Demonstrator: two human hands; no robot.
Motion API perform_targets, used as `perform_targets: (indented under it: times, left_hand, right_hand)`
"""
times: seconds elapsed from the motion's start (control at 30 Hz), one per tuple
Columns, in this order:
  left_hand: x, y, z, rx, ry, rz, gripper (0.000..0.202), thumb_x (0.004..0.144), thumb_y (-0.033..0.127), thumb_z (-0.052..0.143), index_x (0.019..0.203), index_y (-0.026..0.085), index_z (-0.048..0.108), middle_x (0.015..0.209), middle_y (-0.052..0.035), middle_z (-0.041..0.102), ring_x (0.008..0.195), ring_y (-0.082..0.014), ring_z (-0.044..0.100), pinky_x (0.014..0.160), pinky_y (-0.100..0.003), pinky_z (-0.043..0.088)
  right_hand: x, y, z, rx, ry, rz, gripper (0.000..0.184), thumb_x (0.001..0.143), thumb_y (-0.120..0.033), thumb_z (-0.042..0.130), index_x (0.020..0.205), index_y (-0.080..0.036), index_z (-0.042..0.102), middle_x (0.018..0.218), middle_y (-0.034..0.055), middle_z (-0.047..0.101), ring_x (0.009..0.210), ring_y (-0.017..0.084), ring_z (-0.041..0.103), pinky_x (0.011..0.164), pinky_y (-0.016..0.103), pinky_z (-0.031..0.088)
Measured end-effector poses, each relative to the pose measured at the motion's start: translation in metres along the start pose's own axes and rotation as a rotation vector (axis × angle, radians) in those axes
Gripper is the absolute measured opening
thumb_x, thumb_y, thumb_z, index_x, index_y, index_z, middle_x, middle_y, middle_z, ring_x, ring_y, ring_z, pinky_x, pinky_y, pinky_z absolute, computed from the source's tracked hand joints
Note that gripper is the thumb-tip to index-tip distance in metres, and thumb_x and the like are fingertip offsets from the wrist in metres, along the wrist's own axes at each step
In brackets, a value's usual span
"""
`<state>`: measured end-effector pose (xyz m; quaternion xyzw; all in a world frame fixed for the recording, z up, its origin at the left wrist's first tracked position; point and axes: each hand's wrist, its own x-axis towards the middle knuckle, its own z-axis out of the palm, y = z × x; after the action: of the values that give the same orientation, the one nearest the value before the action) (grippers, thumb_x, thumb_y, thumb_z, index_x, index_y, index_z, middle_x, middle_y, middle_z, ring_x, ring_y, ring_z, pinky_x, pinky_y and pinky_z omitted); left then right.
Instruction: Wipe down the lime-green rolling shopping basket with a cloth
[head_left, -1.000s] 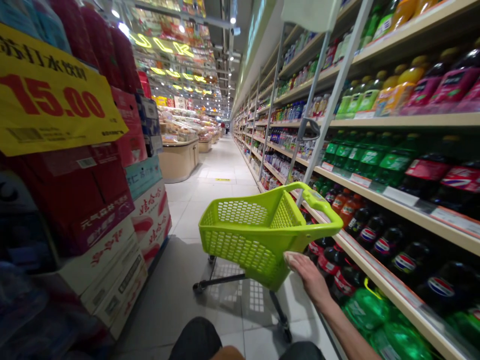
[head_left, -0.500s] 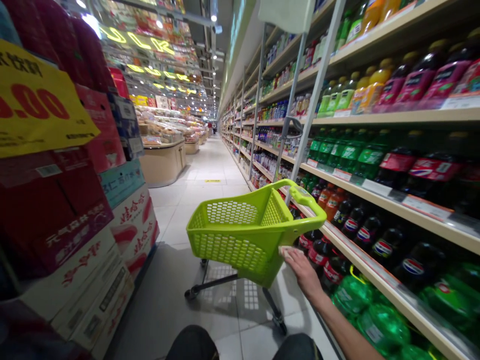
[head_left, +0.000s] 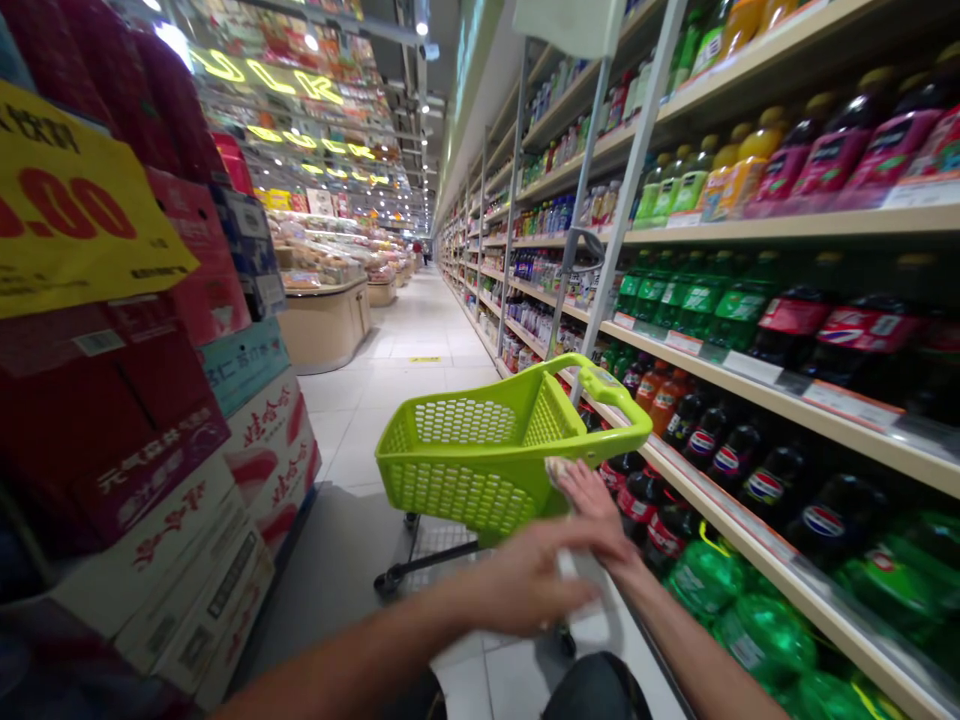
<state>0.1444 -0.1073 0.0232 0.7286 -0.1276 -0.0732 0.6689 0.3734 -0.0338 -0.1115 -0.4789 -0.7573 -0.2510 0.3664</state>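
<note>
A lime-green shopping cart stands in front of me, its basket walls full of holes and its handle to the right. My right hand is at the basket's side below the handle, fingers extended over a pale, crumpled cloth that lies against the green plastic. My left hand reaches across in front of the cart, smeared by motion. Its thumb is apart from its fingers, and the fingertips overlap my right wrist; whether they touch it I cannot tell. The left forearm covers part of the cart's legs and wheels.
Shelves of drink bottles line the right side, close to my right arm. Stacked drink cartons with a yellow price sign stand at the left. A tiled aisle runs ahead past a display counter.
My left hand has come into view from below and crossed to the right wrist. My right hand with the cloth has shifted slightly up and left along the basket.
</note>
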Motion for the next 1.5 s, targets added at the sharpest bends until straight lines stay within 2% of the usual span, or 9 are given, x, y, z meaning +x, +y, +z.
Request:
perform_targets:
  times: [0.07, 0.13, 0.17, 0.3, 0.53, 0.73, 0.97, 1.17, 1.5]
  left_hand:
    - [-0.03, -0.011, -0.052, 0.12, 0.39, -0.153, 0.051, 0.083, 0.025, 0.024, 0.134, 0.024, 0.026, 0.13, -0.0058, 0.043, 0.125, -0.0179, 0.032, 0.102, -0.038, 0.029]
    - [-0.065, -0.033, -0.091, 0.669, 1.095, -0.643, 0.059, 0.074, 0.013, 0.034, 0.133, 0.019, 0.027, 0.134, -0.0066, 0.039, 0.127, -0.0182, 0.028, 0.106, -0.04, 0.02]
    - [-0.082, -0.046, -0.103, 0.901, 1.21, -0.874, 0.066, 0.069, 0.011, 0.039, 0.134, 0.015, 0.024, 0.14, -0.0094, 0.029, 0.13, -0.0218, 0.019, 0.106, -0.046, 0.014]
    - [-0.129, -0.088, -0.119, 1.165, 1.097, -1.222, 0.079, 0.062, 0.008, 0.043, 0.136, 0.017, 0.017, 0.145, -0.0082, 0.011, 0.132, -0.0236, 0.009, 0.103, -0.054, 0.011]
    - [-0.131, -0.09, -0.113, 1.18, 1.056, -1.18, 0.077, 0.062, 0.009, 0.042, 0.135, 0.019, 0.02, 0.144, -0.0053, 0.016, 0.132, -0.0227, 0.014, 0.103, -0.055, 0.011]
    - [-0.141, -0.094, -0.109, 1.18, 1.08, -1.162, 0.075, 0.063, 0.01, 0.042, 0.135, 0.017, 0.021, 0.144, -0.006, 0.017, 0.132, -0.0209, 0.014, 0.105, -0.052, 0.01]
    - [-0.16, -0.096, -0.104, 1.146, 1.124, -1.299, 0.073, 0.065, 0.008, 0.041, 0.135, 0.011, 0.018, 0.144, -0.0112, 0.015, 0.132, -0.0242, 0.013, 0.103, -0.054, 0.011]
    - [-0.164, -0.093, -0.101, 1.139, 1.061, -1.272, 0.076, 0.063, 0.009, 0.042, 0.135, 0.011, 0.018, 0.144, -0.0091, 0.014, 0.132, -0.0226, 0.013, 0.104, -0.053, 0.011]
    - [-0.185, -0.098, -0.096, 1.071, 1.113, -1.326, 0.075, 0.065, 0.008, 0.041, 0.135, 0.014, 0.016, 0.144, -0.009, 0.013, 0.132, -0.0204, 0.012, 0.104, -0.052, 0.011]
  right_hand:
    - [0.024, 0.004, -0.006, -0.033, 0.109, 0.065, 0.038, 0.084, -0.011, 0.036, 0.117, -0.022, 0.052, 0.125, 0.0081, 0.05, 0.127, 0.022, 0.029, 0.101, 0.051, 0.028]
    - [0.03, 0.005, -0.002, -0.042, 0.113, 0.055, 0.037, 0.085, -0.01, 0.035, 0.114, -0.02, 0.054, 0.123, 0.009, 0.052, 0.126, 0.022, 0.03, 0.1, 0.05, 0.029]
    - [0.024, 0.003, 0.004, -0.037, 0.082, 0.026, 0.036, 0.085, -0.01, 0.035, 0.113, -0.02, 0.055, 0.121, 0.009, 0.053, 0.125, 0.021, 0.033, 0.099, 0.048, 0.032]
    - [-0.008, -0.014, 0.029, 0.022, -0.092, -0.109, 0.037, 0.086, -0.01, 0.033, 0.111, -0.025, 0.056, 0.11, 0.004, 0.062, 0.114, 0.016, 0.047, 0.094, 0.038, 0.043]
    - [0.046, -0.033, 0.036, 0.061, 0.085, -0.036, 0.037, 0.086, -0.01, 0.034, 0.114, -0.022, 0.055, 0.121, 0.0057, 0.054, 0.126, 0.019, 0.03, 0.103, 0.046, 0.03]
    - [0.009, -0.057, 0.068, 0.087, -0.051, -0.163, 0.035, 0.087, -0.011, 0.033, 0.105, -0.023, 0.06, 0.108, 0.0046, 0.063, 0.115, 0.015, 0.046, 0.088, 0.033, 0.048]
    - [0.056, -0.067, 0.06, 0.161, 0.013, -0.073, 0.035, 0.086, -0.009, 0.035, 0.111, -0.02, 0.057, 0.119, 0.0066, 0.056, 0.124, 0.018, 0.034, 0.099, 0.041, 0.036]
    - [0.013, -0.093, 0.092, 0.23, -0.196, -0.272, 0.027, 0.087, -0.016, 0.039, 0.101, -0.019, 0.062, 0.106, 0.0071, 0.063, 0.111, 0.014, 0.05, 0.09, 0.031, 0.045]
    - [0.056, -0.134, 0.121, 0.168, -0.175, -0.254, 0.027, 0.086, -0.014, 0.04, 0.104, -0.019, 0.061, 0.112, 0.0075, 0.06, 0.116, 0.018, 0.046, 0.093, 0.036, 0.042]
